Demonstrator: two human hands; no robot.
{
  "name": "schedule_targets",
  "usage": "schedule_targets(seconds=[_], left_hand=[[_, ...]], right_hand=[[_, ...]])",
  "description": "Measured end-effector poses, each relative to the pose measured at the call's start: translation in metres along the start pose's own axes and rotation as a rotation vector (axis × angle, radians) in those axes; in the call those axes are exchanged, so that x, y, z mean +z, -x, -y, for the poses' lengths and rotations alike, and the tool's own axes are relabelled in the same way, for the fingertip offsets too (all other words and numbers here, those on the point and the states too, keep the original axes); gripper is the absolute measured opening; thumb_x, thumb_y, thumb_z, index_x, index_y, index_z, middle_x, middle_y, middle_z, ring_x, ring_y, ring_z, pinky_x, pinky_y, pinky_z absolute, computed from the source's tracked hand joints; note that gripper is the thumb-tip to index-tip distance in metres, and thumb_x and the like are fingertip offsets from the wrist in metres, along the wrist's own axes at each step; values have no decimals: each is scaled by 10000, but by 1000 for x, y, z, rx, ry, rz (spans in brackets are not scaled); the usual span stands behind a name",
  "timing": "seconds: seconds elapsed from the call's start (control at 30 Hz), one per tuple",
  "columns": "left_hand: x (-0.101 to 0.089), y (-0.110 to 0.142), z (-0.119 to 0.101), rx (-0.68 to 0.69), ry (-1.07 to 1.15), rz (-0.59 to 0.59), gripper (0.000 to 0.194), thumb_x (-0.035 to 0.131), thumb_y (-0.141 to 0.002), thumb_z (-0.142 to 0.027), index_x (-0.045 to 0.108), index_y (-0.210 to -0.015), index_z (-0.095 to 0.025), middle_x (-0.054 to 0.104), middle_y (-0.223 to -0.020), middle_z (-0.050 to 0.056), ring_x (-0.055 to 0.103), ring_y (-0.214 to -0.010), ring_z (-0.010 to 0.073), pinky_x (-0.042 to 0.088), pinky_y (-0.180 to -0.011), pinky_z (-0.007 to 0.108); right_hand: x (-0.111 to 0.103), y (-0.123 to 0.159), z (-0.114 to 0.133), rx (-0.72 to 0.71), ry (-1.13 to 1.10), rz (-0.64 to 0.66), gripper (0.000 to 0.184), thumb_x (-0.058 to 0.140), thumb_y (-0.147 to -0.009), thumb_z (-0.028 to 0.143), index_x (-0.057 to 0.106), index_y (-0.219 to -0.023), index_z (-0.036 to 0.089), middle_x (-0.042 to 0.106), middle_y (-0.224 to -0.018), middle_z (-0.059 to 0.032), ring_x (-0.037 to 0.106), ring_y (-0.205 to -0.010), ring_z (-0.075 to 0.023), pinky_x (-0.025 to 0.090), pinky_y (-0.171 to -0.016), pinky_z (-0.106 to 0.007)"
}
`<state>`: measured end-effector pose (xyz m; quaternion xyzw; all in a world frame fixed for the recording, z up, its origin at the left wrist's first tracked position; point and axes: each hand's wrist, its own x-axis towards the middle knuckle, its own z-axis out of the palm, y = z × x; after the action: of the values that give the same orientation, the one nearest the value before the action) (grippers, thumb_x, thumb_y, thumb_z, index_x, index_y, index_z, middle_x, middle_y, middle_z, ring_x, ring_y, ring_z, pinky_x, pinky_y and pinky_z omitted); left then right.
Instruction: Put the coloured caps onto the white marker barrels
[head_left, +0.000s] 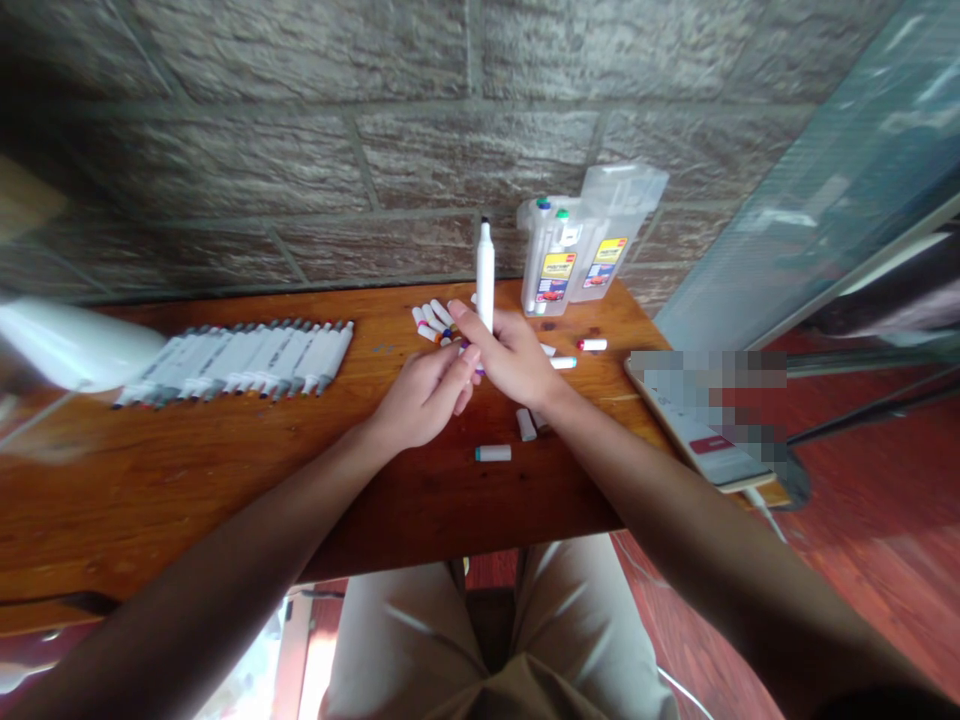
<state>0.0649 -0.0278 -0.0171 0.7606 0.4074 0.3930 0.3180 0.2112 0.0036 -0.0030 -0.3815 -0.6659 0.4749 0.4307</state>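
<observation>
A white marker (486,275) stands upright in my right hand (511,355), its dark tip bare and pointing up. The fingers of that hand wrap round the marker's lower part. My left hand (427,392) meets it from the left, thumb and fingers pinched on a white cap with a purple band (478,366), mostly hidden by the fingers. Behind the hands lie several loose white caps (433,318) with coloured ends. Closer to me on the table are a teal-ended cap (493,454) and a grey-white cap (526,425).
A row of white markers (247,358) lies on the wooden table (225,470) at left. Clear plastic marker cases (551,265) stand against the stone wall at the back right. A red-ended cap (592,345) and a flat white object (697,420) are on the right. A white lamp-like shape (75,345) is far left.
</observation>
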Motion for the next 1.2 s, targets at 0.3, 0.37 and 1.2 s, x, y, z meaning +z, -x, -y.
schedule_targets(seconds=[0.3, 0.37, 1.2], left_hand=[[0, 0, 0, 0, -11, -5, 540, 315, -1052, -559, 515, -695, -207, 578, -533, 4, 576, -546, 149, 461, -627, 283], [0, 0, 0, 4, -20, -1, 537, 311, -1057, -538, 516, -689, -206, 583, -539, 6, 577, -551, 147, 461, -639, 284], [-1, -1, 1, 47, -55, 2, 523, 308, -1068, -450, 506, -649, -209, 593, -551, 14, 585, -571, 155, 446, -672, 294]], right_hand=[[0, 0, -1, -12, 14, -13, 606, 502, -912, 725, 537, -630, 189, 556, -499, 26, 575, -491, -93, 413, -511, -212], [0, 0, -1, -10, 42, -32, 606, 499, -908, 732, 544, -644, 189, 566, -513, 22, 587, -525, -96, 422, -529, -209], [0, 0, -2, 7, 67, -32, 594, 484, -930, 712, 572, -657, 191, 563, -506, 25, 607, -541, -96, 435, -543, -205]])
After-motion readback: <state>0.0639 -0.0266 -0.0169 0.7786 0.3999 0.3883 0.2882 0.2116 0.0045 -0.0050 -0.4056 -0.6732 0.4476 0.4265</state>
